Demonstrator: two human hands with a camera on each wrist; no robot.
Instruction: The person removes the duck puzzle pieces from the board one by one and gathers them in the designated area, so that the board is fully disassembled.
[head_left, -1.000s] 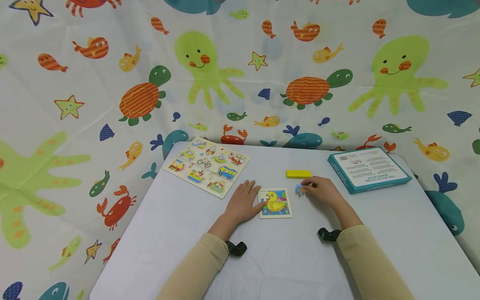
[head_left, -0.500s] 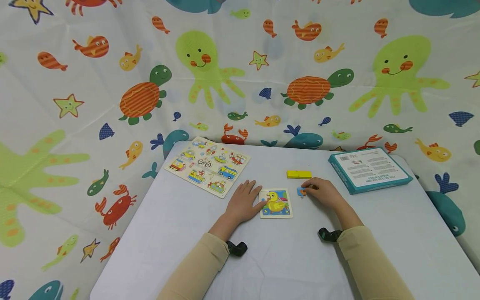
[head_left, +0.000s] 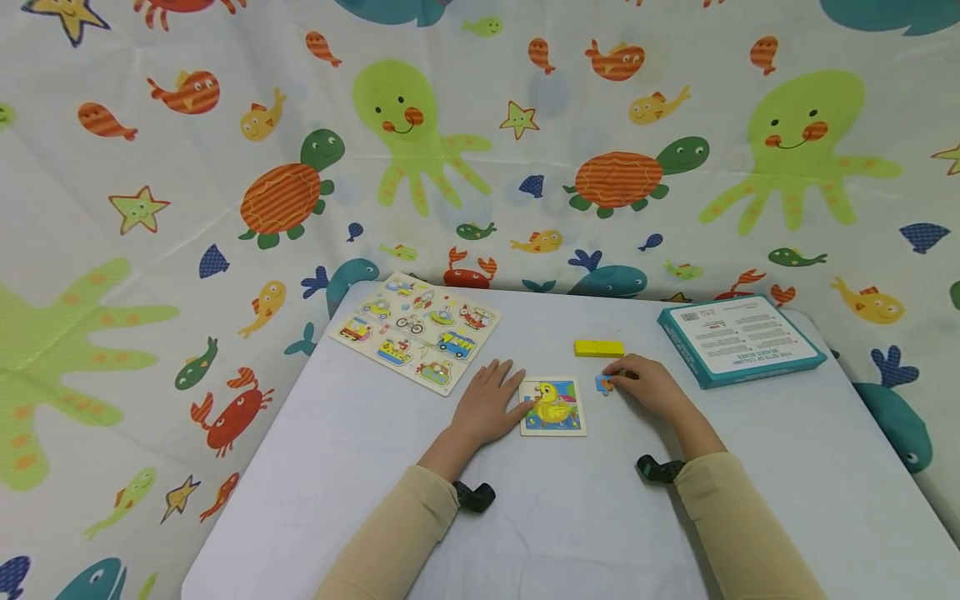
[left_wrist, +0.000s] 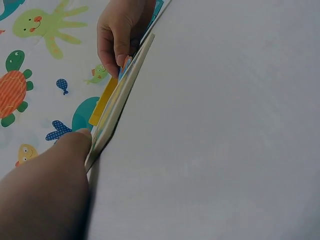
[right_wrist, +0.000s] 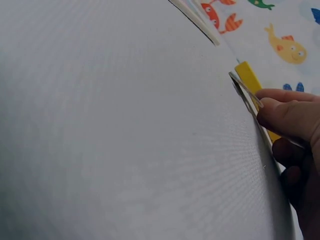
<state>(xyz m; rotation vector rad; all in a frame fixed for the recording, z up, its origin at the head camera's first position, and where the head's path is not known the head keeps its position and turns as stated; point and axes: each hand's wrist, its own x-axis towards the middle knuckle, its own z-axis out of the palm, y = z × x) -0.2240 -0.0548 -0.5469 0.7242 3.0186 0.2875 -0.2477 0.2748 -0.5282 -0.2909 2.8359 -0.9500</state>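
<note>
A square duck puzzle point(head_left: 553, 421) lies on the white table in the head view. Flat beside it, fingers spread, my left hand point(head_left: 486, 406) rests with its thumb over the puzzle's left edge. To the right of the puzzle, my right hand point(head_left: 647, 383) pinches a small blue and orange puzzle piece point(head_left: 604, 384) between thumb and fingers. That piece point(right_wrist: 243, 88) appears edge-on in the right wrist view, just off the tabletop. A yellow block point(head_left: 598, 348) lies behind the piece. In the left wrist view, only part of my left hand point(left_wrist: 50, 180) shows.
A wooden board with vehicle pictures point(head_left: 442, 375) lies at the back left of the table point(head_left: 570, 525). At the back right lies a teal and white box point(head_left: 742, 342). A sea-animal cloth point(head_left: 450, 158) hangs behind the table.
The puzzle piece in my right fingers has tilted and lowered slightly. My left hand stays in place on the puzzle's edge.
</note>
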